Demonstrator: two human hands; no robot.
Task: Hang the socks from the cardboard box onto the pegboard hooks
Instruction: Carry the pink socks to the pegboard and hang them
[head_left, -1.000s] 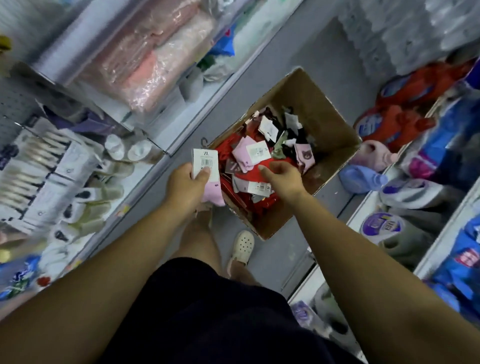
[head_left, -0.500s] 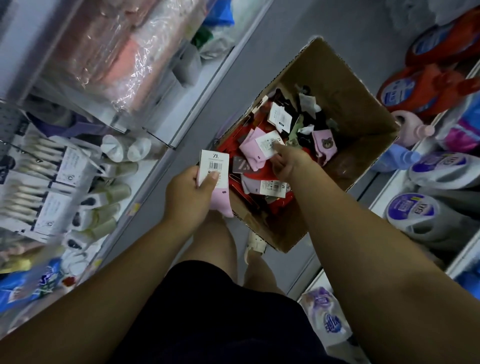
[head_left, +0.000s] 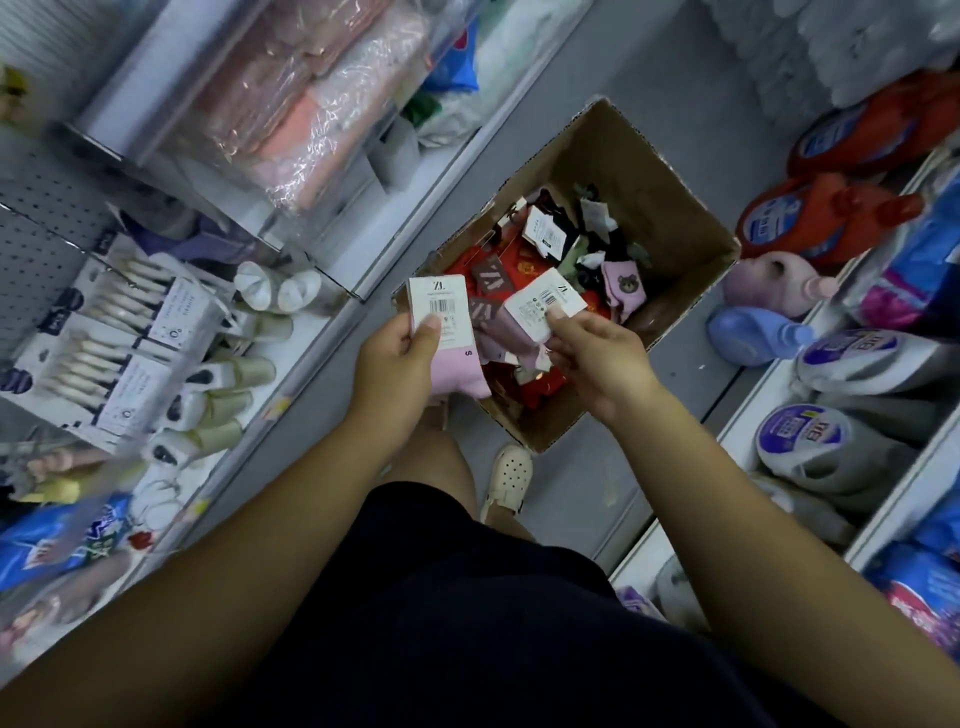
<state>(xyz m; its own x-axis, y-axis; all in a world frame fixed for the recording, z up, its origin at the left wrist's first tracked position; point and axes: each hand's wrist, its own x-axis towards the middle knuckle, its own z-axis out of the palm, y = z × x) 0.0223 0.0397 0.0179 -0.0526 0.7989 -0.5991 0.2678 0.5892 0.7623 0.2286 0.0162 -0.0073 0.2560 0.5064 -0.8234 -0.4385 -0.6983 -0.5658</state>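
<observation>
While beside the cardboard box (head_left: 652, 171), detergent bottles (head_left: 826, 218), a white shoe (head_left: 511, 475).

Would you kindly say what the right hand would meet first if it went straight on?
Most likely the red socks in the cardboard box, beyond the tagged pink socks that the right hand holds; depth is unclear.

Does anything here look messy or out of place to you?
Only the cardboard box: it sits on the aisle floor, and the socks inside lie in a jumbled heap, tags facing every way. The left hand grips one pink pair; the right hand pinches a tagged pair. Nothing looks spilled.
</observation>
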